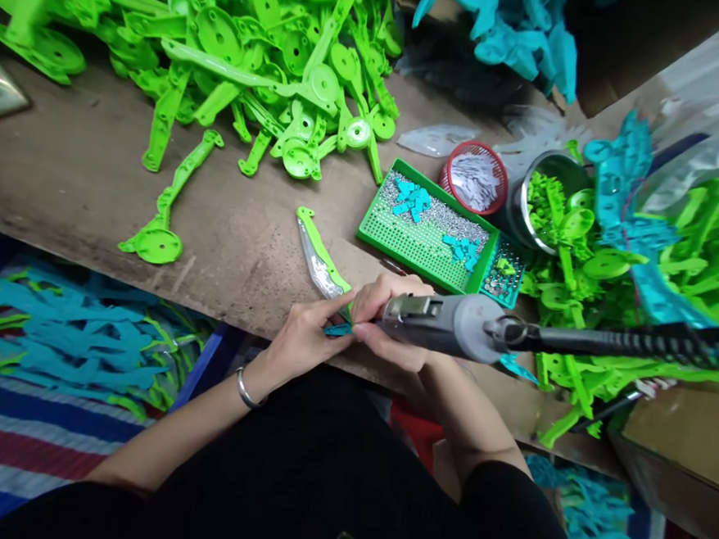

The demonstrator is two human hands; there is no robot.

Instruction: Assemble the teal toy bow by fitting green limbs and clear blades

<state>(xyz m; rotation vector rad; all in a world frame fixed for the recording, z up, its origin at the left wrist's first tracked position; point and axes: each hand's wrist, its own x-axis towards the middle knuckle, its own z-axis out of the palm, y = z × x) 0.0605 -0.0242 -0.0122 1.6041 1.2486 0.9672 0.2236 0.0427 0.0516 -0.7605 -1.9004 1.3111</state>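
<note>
My left hand point(306, 331) is closed on a toy knife at the table's front edge, pressing the near end with its fingers. The knife point(317, 246) has a lime-green back and a clear or silvery blade side pointing away from me; a bit of blue plastic point(338, 330) shows under the fingers. My right hand point(392, 325) wraps round the front of a grey electric screwdriver point(454, 321), which lies nearly level with its cord running right. The screwdriver's tip is hidden by my fingers at the knife's near end.
A heap of lime-green plastic parts point(251, 57) covers the back left. One loose green part point(170, 207) lies at left. A green tray point(398, 239) of screws and blue pieces, a red basket point(449, 177) and a metal bowl point(517, 207) stand right. Blue parts point(84, 332) fill a bag below.
</note>
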